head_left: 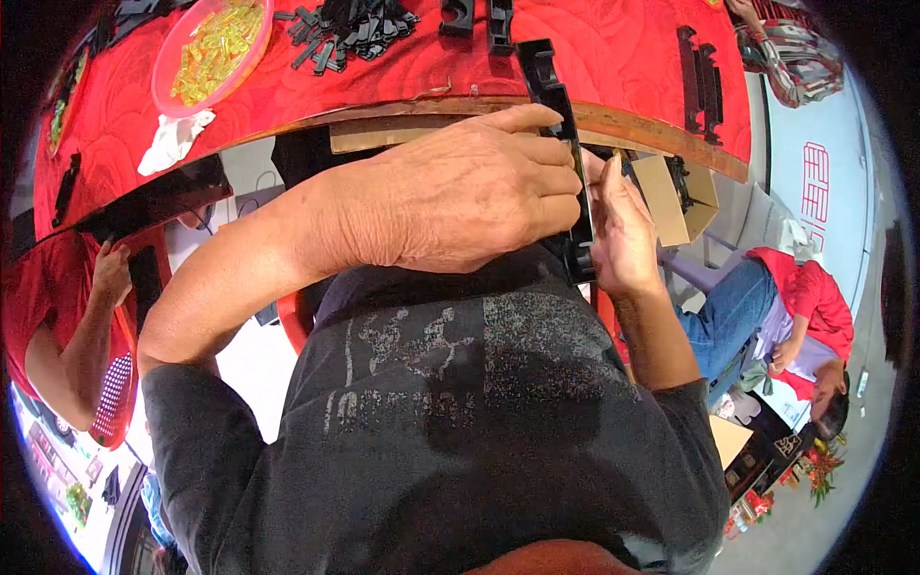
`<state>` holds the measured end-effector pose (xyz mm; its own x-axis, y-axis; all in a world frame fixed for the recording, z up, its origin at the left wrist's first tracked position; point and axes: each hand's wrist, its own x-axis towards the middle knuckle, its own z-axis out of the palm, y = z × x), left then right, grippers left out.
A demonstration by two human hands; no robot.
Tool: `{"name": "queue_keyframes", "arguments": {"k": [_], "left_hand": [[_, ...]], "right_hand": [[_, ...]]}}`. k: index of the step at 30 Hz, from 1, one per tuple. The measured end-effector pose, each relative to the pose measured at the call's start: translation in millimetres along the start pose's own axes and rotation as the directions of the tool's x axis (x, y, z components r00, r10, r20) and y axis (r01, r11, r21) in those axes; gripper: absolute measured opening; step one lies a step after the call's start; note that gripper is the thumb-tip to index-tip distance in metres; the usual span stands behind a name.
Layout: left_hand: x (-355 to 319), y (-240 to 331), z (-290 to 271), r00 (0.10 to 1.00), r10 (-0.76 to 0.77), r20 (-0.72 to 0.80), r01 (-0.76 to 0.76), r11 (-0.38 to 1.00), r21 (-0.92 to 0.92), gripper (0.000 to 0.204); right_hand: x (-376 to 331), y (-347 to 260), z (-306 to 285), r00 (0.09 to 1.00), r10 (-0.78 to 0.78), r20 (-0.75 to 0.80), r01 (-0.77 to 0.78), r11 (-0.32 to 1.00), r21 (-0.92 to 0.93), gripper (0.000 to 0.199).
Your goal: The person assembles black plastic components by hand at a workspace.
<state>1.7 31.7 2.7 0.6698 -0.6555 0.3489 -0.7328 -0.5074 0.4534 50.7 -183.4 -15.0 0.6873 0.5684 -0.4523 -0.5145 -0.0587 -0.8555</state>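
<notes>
A long black plastic channel-shaped part (551,91) stands lengthwise before my body, just off the table's near edge. My left hand (479,192) lies across it from the left, its fingers bent over the part's side. On the other side my right hand (623,225) supports it, palm turned toward it and thumb pointing up. The fingers of both hands hide the part's middle. Its far end reaches over the table edge, and its near end comes down close to my dark shirt.
On the red-covered table (613,53) are a pink bowl (163,72) of yellow translucent pieces, a pile of small black parts (350,34), a white cloth (174,142) and black strips (704,86). An open cardboard box (661,196) sits below the edge. People in red are at both sides.
</notes>
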Motion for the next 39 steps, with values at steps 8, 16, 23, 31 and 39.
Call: {"name": "queue_keyframes", "arguments": {"k": [8,16,23,31,39], "left_hand": [[2.6,-0.2,-0.8,0.997,0.039,0.06,-0.042,0.998,0.041,0.019],[4.3,0.1,-7.4,0.996,0.056,0.07,-0.061,0.996,0.068,0.019],[3.1,-0.4,-13.3,0.996,0.052,0.076,-0.054,0.998,0.013,0.018],[4.7,3.0,-11.7,0.998,0.036,0.047,-0.039,0.997,0.06,0.015],[2.1,3.4,-6.6,0.998,0.013,0.06,-0.017,0.997,0.073,0.013]], "right_hand": [[2.1,-5.0,0.4,0.995,-0.007,0.098,0.012,0.999,-0.044,0.055],[4.4,-1.9,-6.9,0.987,0.02,0.16,-0.009,0.998,-0.069,0.05],[4.7,-4.4,1.8,0.994,-0.037,0.107,0.041,0.998,-0.038,0.048],[8.0,-6.2,-1.1,0.978,-0.059,0.201,0.068,0.997,-0.036,0.043],[9.3,0.8,-5.7,0.979,-0.021,0.201,0.033,0.998,-0.059,0.04]]}}
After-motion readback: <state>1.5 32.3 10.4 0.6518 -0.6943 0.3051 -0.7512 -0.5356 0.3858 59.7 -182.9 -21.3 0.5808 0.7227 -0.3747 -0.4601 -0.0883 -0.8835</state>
